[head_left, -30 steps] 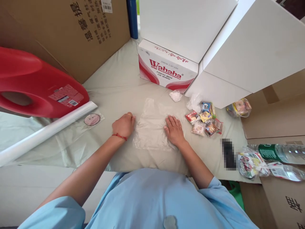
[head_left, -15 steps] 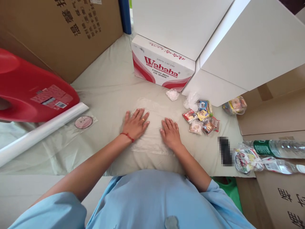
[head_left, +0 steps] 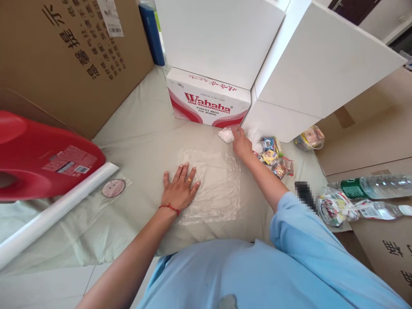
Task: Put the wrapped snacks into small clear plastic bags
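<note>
On the cloth-covered table a clear flat plastic bag (head_left: 222, 189) lies spread out and wrinkled. My left hand (head_left: 180, 189) rests palm down on its left part, fingers spread. Over by the Wahaha carton (head_left: 207, 105), my right hand (head_left: 242, 143) has its fingers bent down and drawn together at the right edge of a small clear packet with whitish contents (head_left: 225, 135). The fingertips pinch at that edge, though the thumb is hidden. Several small wrapped snacks (head_left: 272, 155) lie right of this hand, partly behind the forearm, beside crumpled clear plastic (head_left: 255, 136).
At left stand a red jug (head_left: 48, 159), a white plastic roll (head_left: 58, 210) and a round pink piece in film (head_left: 113, 188). A cardboard box (head_left: 77, 51) and white boxes (head_left: 206, 38) rise behind. Plastic bottles (head_left: 386, 187) lie at right.
My right hand has left the clear bag and moved forward to the small packet by the carton. My left hand still lies flat on the bag. The camera view has shifted.
</note>
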`<state>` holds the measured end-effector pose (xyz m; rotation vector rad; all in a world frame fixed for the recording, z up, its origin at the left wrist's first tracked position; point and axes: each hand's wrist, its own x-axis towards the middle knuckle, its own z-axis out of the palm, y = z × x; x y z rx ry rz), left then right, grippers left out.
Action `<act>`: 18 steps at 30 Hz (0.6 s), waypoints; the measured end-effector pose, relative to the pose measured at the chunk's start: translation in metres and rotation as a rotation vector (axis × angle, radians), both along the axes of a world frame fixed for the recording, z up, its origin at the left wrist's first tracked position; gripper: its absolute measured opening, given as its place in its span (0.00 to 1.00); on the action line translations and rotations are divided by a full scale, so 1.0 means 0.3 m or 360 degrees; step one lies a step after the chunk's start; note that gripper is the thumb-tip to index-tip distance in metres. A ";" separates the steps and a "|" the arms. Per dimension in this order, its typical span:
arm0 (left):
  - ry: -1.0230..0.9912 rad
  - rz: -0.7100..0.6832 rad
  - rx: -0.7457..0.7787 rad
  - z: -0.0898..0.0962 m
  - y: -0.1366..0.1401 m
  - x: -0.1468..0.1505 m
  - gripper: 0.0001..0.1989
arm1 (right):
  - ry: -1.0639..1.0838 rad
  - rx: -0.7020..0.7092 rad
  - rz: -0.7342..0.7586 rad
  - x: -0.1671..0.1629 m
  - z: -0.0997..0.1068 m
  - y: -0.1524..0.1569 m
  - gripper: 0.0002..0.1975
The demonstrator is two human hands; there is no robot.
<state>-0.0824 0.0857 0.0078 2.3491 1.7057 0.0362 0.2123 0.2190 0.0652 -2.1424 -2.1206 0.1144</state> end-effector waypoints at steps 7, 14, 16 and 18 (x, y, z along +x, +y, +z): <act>-0.0008 0.0007 0.0015 0.001 0.005 -0.006 0.33 | -0.0076 -0.0179 0.0113 -0.070 -0.022 0.093 0.19; -0.0065 0.0012 0.0041 -0.007 0.006 -0.008 0.33 | 0.0384 0.0435 -0.0314 0.213 0.099 -0.047 0.20; -0.0061 0.0013 0.0044 -0.009 0.007 -0.009 0.33 | 0.0207 0.0537 -0.0542 0.330 0.152 -0.071 0.20; -0.0051 0.0008 0.0045 -0.010 0.009 -0.009 0.33 | -0.0053 0.0355 -0.0660 0.408 0.181 -0.078 0.21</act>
